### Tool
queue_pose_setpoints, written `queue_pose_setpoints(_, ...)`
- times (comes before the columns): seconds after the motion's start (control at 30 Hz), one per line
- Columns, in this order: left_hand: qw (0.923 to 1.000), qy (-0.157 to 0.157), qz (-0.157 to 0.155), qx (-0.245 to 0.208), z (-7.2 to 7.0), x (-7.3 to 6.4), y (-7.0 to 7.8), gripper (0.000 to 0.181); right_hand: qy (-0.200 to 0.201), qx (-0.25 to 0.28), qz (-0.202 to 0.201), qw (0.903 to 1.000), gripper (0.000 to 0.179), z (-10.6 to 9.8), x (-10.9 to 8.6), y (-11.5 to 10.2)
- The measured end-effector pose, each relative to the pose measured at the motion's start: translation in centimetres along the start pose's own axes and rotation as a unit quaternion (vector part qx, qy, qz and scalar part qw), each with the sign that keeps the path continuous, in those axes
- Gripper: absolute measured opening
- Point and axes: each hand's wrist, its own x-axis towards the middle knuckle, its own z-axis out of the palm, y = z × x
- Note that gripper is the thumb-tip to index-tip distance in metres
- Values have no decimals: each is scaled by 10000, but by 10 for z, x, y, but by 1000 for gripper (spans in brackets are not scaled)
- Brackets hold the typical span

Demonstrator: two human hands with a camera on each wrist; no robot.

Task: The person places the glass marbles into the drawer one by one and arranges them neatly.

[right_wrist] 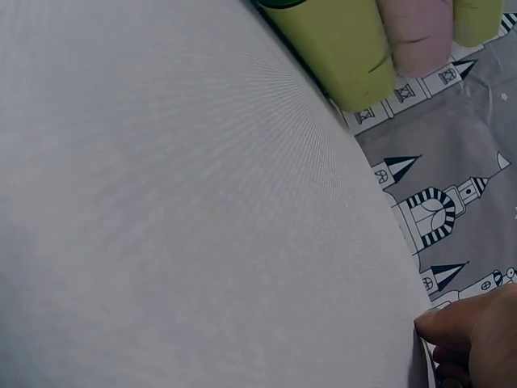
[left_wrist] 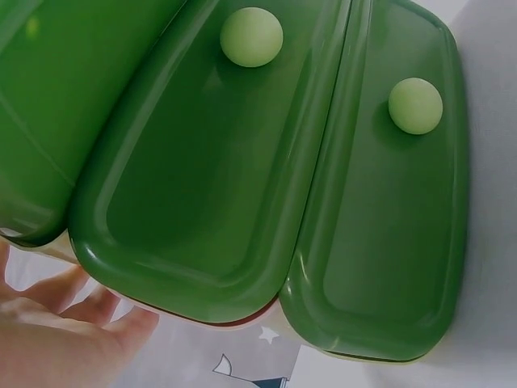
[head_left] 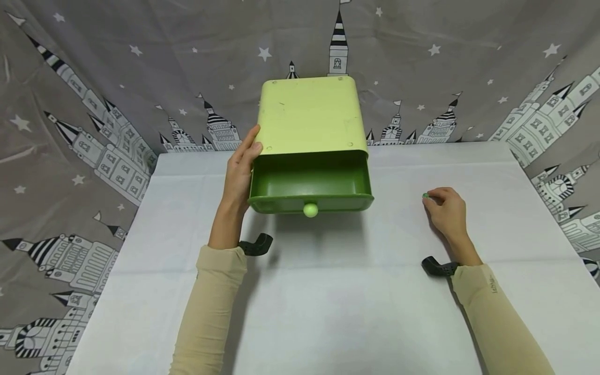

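Note:
A small drawer unit (head_left: 311, 114) with a pale yellow-green top stands at the middle back of the table. Its top drawer (head_left: 311, 204) is pulled out, and the part of the inside that shows is bare green. Along the unit's left side lies my left hand (head_left: 238, 177), fingers extended against it. The left wrist view shows two pushed-in drawers (left_wrist: 202, 186) with round light-green knobs, and the left hand (left_wrist: 73, 323) beside them. Off to the right, just over the table, my right hand (head_left: 447, 211) pinches a tiny green object (head_left: 425, 195) between thumb and fingertips; its kind is too small to make out.
A white cloth covers the table (head_left: 375, 312). Behind and beside it hangs a grey curtain (head_left: 164, 67) printed with castles and stars. In the right wrist view, the unit's side (right_wrist: 339, 56) shows yellow-green and pink sections at the upper right.

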Motion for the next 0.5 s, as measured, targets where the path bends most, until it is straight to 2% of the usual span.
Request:
queue_pose_setpoints(0.3, 10000, 4, -11, -27, 0, 1, 0, 54, 44, 13, 84, 10000, 18, 0, 0, 0)
queue_pose_setpoints(0.5, 10000, 7, 5, 3, 0, 1, 0, 54, -75, -34, 219, 9997, 24, 0, 0, -2)
